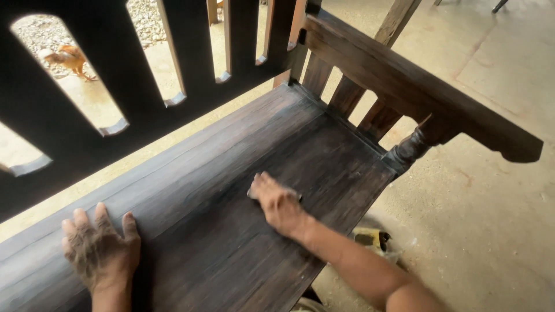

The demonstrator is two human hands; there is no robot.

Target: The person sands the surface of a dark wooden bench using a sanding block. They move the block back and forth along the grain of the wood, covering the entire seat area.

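Peeking through an arched gap in the bench back at far left, a brown chicken [68, 59] stands on the pale ground outside. Below it the left hand [99, 248] lies flat on the dark wooden bench seat [219, 231], palm down, its fingers [81, 222] spread wide apart and gripping nothing; the skin is dusted grey. The backrest [133, 86] runs across the top as a row of dark slats with light showing between them. Further right, near the middle of the seat, the right hand [278, 202] presses down on a small piece of sandpaper [254, 190], fingers held close together and bent over it, so only its pale edges peep out at the fingertips and at the side of the hand. The 2 hands are well apart on the same plank surface. Under the forearm, beyond the seat's front edge, a yellow and black object [370, 238] lies on the floor, too hidden to identify. To the right the armrest [416, 92] slopes down over a turned post [411, 147], and beyond it spreads the concrete floor [491, 219]
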